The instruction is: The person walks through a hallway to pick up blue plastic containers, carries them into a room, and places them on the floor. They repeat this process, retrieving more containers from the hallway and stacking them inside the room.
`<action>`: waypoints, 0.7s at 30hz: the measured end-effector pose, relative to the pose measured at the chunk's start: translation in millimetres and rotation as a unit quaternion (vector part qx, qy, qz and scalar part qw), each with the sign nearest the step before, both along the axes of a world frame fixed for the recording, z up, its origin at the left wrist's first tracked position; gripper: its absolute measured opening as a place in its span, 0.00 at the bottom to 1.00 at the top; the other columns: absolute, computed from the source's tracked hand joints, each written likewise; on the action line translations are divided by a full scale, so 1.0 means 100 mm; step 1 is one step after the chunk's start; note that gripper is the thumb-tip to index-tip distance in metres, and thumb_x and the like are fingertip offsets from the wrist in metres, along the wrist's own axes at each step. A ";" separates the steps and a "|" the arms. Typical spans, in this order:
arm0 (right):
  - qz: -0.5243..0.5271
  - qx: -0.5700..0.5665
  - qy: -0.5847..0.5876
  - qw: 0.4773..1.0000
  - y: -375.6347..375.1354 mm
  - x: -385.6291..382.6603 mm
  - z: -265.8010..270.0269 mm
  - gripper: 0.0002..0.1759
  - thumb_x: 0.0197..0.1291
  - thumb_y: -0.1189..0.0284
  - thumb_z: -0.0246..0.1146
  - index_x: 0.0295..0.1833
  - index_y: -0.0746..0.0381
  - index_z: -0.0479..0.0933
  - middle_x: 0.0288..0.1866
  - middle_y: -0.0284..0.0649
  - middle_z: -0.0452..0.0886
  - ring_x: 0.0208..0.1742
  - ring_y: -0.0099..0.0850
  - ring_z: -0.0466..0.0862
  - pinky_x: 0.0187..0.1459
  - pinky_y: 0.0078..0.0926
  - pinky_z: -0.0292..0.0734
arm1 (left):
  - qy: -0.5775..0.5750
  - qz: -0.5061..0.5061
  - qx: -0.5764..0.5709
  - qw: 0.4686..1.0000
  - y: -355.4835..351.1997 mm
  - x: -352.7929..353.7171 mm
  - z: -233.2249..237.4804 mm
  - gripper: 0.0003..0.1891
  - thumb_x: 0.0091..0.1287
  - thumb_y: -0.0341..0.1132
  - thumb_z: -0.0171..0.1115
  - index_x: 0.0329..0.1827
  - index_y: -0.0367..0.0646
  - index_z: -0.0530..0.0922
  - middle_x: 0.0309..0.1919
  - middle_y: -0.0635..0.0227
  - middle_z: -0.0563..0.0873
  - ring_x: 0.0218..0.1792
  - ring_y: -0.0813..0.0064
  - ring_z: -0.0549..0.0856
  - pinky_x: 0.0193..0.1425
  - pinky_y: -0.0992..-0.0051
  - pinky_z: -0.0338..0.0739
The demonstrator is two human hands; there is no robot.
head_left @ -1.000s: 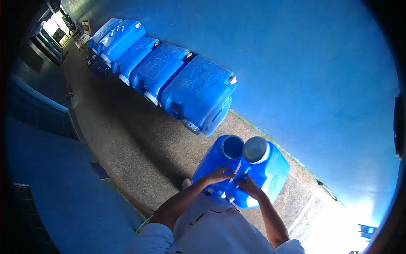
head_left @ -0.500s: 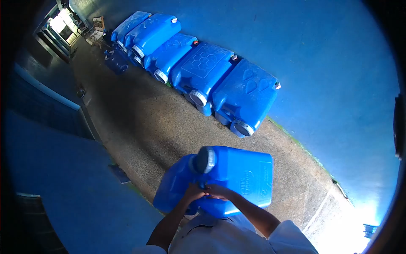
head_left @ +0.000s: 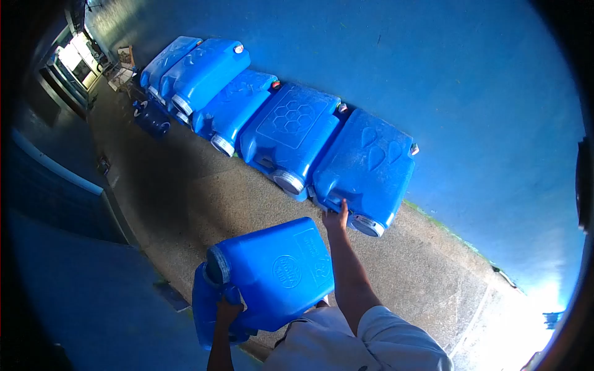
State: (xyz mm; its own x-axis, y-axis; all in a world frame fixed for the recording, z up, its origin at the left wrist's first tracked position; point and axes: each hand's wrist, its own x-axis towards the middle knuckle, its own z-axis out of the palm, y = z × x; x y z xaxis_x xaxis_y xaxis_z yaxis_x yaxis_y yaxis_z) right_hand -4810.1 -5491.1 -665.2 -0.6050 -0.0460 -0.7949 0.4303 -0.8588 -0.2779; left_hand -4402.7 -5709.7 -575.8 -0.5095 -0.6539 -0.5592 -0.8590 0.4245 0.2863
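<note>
My left hand (head_left: 229,311) is closed around the handle of a blue plastic water jug (head_left: 278,266), held tilted in front of my body with its round capped mouth facing left. A second blue jug (head_left: 203,315) shows partly behind it, at the left. My right hand (head_left: 336,217) reaches out to the nearest jug (head_left: 365,164) of the row along the wall. Its thumb stands up and apart, right at that jug's handle, while the other fingers are partly hidden below. This jug lies on its side with drop shapes on its face and a round white-rimmed cap (head_left: 367,226) toward me.
More blue jugs (head_left: 291,123) lie stacked along the blue wall (head_left: 433,62). A darker round bottle (head_left: 151,119) rests on the floor past them, near a chair-like object (head_left: 122,75). The rough concrete walkway (head_left: 204,191) runs toward a bright doorway (head_left: 77,59).
My right hand has left the held jugs and stretched forward to the nearest jug in the row. The held jugs have swung left and turned, with my left hand still on a handle.
</note>
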 end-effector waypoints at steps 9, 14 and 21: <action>-0.099 -0.027 0.438 0.893 1.41 -0.61 2.21 0.09 0.44 0.67 0.65 0.31 0.59 0.75 0.34 0.40 0.78 0.42 0.39 0.75 0.48 0.41 0.68 | 0.060 -0.085 0.042 0.994 -0.09 0.11 -0.20 0.32 0.43 0.41 0.63 0.55 0.41 0.67 0.54 0.42 0.66 0.49 0.42 0.71 0.54 0.57 0.67; -0.080 -0.062 0.381 0.919 2.90 -0.13 3.21 0.07 0.51 0.79 0.59 0.24 0.63 0.68 0.21 0.37 0.72 0.28 0.30 0.75 0.51 0.35 0.72 | 0.058 0.050 0.082 0.994 -0.06 -0.02 -0.26 0.28 0.44 0.41 0.60 0.52 0.42 0.71 0.53 0.45 0.70 0.50 0.44 0.71 0.55 0.57 0.66; 0.130 0.295 0.236 0.917 3.41 0.04 2.51 0.07 0.45 0.76 0.58 0.20 0.62 0.69 0.13 0.38 0.68 0.18 0.28 0.71 0.24 0.24 0.69 | 0.072 0.055 0.099 0.991 0.12 -0.65 -0.10 0.38 0.38 0.38 0.63 0.57 0.36 0.64 0.46 0.47 0.77 0.46 0.50 0.77 0.50 0.60 0.72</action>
